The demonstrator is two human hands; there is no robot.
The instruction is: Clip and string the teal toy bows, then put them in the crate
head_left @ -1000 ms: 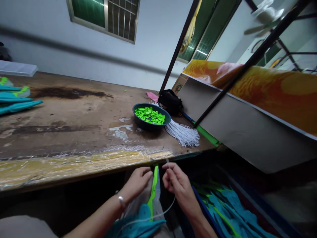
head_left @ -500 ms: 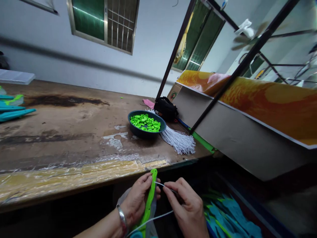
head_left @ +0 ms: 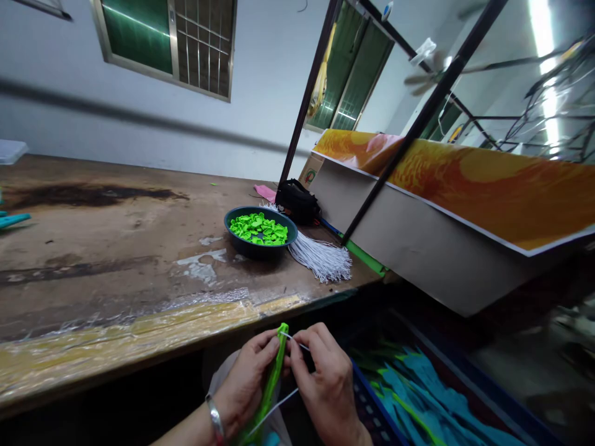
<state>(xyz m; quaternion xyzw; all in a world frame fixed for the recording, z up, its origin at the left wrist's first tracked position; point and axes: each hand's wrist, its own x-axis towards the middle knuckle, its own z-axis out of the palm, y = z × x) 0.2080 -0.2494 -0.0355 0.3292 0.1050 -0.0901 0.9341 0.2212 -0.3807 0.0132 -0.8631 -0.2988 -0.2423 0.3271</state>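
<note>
L hand (head_left: 246,384) grips green strip (head_left: 274,365); R hand (head_left: 323,384) beside it pinches white string (head_left: 292,338).

Both forearms are being shown bare, no sleeves visible. A thin silver metal bangle (head_left: 215,419) is being worn on the left wrist. Left hand (head_left: 244,387) and right hand (head_left: 325,387) are being kept ungloved; no rings are being seen.

Green strip (head_left: 272,378) upright; white string (head_left: 292,339) at its tip.
</note>
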